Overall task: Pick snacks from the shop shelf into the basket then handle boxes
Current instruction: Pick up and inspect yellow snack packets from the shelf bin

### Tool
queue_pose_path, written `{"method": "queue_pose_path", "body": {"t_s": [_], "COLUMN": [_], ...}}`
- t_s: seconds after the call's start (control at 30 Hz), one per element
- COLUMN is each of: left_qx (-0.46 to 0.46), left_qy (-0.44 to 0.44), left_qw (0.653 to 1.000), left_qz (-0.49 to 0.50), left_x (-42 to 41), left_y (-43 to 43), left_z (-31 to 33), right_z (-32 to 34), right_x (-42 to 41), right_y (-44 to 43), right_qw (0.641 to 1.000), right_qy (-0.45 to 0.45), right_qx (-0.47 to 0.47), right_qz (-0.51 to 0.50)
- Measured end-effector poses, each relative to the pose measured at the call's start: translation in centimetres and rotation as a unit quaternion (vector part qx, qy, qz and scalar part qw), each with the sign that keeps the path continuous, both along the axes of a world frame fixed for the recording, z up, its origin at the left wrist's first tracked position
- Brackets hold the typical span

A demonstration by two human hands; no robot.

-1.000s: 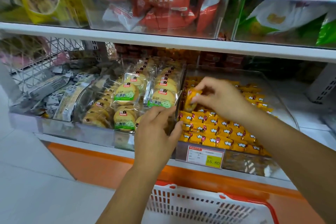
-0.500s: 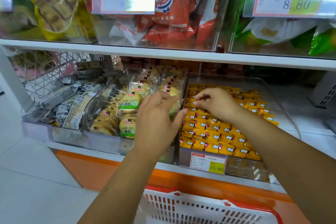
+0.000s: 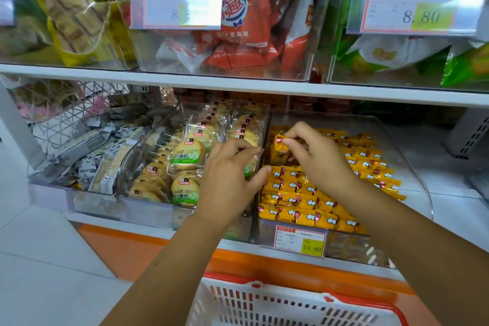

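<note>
Pinching one yellow packet (image 3: 279, 152), right hand (image 3: 315, 161), left hand (image 3: 227, 174) spread, one basket (image 3: 264, 302)

The biscuit bin (image 3: 148, 209) sits just left of the candy bin (image 3: 412, 167), the basket (image 3: 291, 304) below both.

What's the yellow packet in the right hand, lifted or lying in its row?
Lifted: the right hand pinches the yellow packet's top corner, and it stands above the rows inside the clear bin.
</note>
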State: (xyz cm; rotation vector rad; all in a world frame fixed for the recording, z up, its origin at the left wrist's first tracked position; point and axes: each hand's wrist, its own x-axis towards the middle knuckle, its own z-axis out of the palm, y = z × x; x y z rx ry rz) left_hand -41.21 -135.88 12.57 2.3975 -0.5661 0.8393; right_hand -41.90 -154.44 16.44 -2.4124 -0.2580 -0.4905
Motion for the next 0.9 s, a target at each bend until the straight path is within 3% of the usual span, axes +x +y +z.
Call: {"method": "queue_pose_path", "body": {"t_s": [0.1, 0.2, 0.27, 0.4, 0.47, 0.53, 0.63, 0.77, 0.9], "left_qx": [0.003, 0.0, -0.059, -0.244, -0.313, -0.351, -0.343, -0.322, -0.362], "left_qy": [0.015, 0.013, 0.087, 0.314, 0.378, 0.411, 0.422, 0.417, 0.425], "left_qw": [1.0, 1.0, 0.992, 0.891, 0.837, 0.805, 0.804, 0.818, 0.792], "left_qz": [0.0, -0.012, -0.074, -0.218, -0.243, -0.247, -0.24, -0.229, -0.246], "left_x": [-0.8, -2.4, -3.9, -7.0, -7.9, -8.4, -8.8, -9.5, -9.2], "left_y": [-0.2, -1.1, -1.9, -3.3, -3.8, -4.1, -3.8, -3.4, -2.2], "left_z": [0.7, 1.3, 1.8, 2.7, 3.0, 3.3, 3.7, 3.9, 3.3], "right_z": [0.9, 1.2, 1.1, 0.8, 0.9, 1.2, 1.4, 0.5, 0.0], "right_x": [-3.2, -6.7, -8.7, -11.7, -12.8, -13.5, -14.4, -15.0, -14.7], "right_y": [-0.8, -1.4, -2.2, -3.6, -4.2, -4.9, -5.5, -5.3, -5.4], "right_qw": [0.989, 0.957, 0.933, 0.881, 0.874, 0.87, 0.851, 0.863, 0.846], "right_qy": [-0.025, 0.016, 0.05, 0.094, 0.112, 0.134, 0.156, 0.151, 0.167], "right_qx": [0.142, 0.29, 0.355, 0.463, 0.473, 0.474, 0.501, 0.482, 0.504], "right_qz": [0.011, 0.021, 0.011, 0.019, 0.019, 0.011, 0.007, 0.02, 0.049]}}
